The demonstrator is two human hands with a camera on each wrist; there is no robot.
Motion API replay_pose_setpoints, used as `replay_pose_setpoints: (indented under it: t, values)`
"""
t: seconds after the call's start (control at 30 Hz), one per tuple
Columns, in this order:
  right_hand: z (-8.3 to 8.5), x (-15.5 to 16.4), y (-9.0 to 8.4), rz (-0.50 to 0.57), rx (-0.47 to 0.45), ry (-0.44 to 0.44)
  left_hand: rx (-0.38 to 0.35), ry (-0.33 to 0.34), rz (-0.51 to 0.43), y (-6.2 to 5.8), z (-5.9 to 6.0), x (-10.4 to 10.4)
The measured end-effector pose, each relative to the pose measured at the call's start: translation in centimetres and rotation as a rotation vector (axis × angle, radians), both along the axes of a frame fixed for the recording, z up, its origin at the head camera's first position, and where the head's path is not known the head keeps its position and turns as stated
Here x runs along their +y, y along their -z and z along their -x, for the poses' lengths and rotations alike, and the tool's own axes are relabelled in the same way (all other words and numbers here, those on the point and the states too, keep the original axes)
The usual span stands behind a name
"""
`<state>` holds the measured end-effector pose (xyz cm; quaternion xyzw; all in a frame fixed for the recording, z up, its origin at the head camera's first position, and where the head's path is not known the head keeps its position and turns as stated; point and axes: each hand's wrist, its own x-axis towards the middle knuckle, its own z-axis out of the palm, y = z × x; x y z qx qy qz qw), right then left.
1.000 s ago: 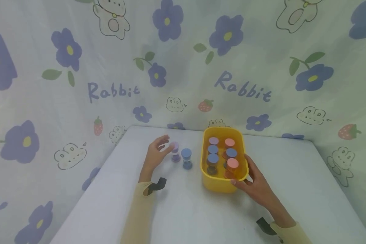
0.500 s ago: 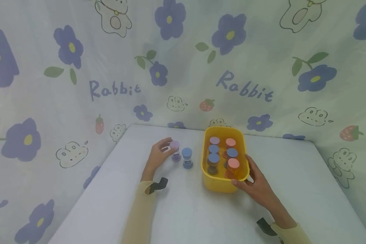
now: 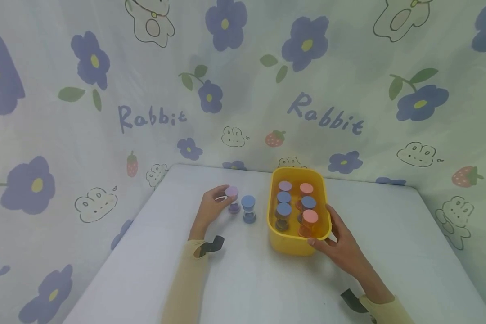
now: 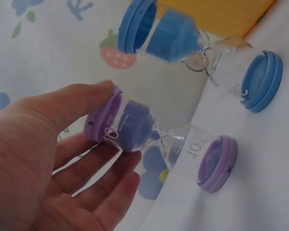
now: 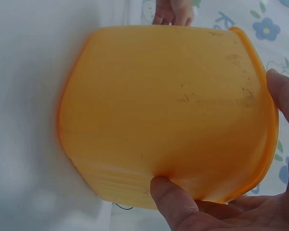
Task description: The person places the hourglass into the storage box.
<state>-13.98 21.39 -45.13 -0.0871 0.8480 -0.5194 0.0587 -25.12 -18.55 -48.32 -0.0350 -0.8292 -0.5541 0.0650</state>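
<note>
A purple hourglass stands on the white table, left of a blue hourglass. My left hand pinches the purple one at its upper cap. The left wrist view shows the thumb on the cap of the purple hourglass and the fingers curled under its bulb, with the blue hourglass just beyond. My right hand grips the near right corner of a yellow tub. In the right wrist view the thumb presses on the wall of the tub.
Several hourglasses with blue, pink and lilac caps stand upright inside the tub. A flower-and-rabbit printed cloth hangs behind and around the table. The table's far edge runs close behind the tub.
My left hand's fingers, spread beside the purple hourglass a second ago, have closed on its top cap. The right hand and the tub have stayed put.
</note>
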Motion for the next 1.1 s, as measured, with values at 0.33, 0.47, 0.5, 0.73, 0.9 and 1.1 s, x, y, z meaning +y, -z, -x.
replay_pose_setpoints:
  t: [0.33, 0.47, 0.5, 0.73, 0.9, 1.1]
  values:
    - [0.0, -0.2, 0.0, -0.015, -0.028, 0.015, 0.015, -0.038, 0.015, -0.3, -0.4, 0.0]
    - [0.0, -0.3, -0.1, -0.017, -0.026, 0.018, 0.038, -0.040, -0.018, -1.0, -0.6, 0.0]
    - [0.0, -0.3, -0.1, -0.017, -0.023, 0.019, 0.045, -0.039, -0.026, -1.3, -0.6, -0.1]
    - [0.0, -0.2, 0.1, -0.017, -0.005, 0.013, 0.108, -0.011, -0.122, -3.1, -1.1, 0.1]
    - [0.0, -0.1, 0.1, -0.015, 0.004, 0.010, 0.189, 0.007, -0.143, -4.4, -1.7, 0.5]
    - [0.0, -0.1, 0.1, -0.022, 0.005, 0.009, 0.258, 0.018, -0.142, -6.4, -2.7, 1.5]
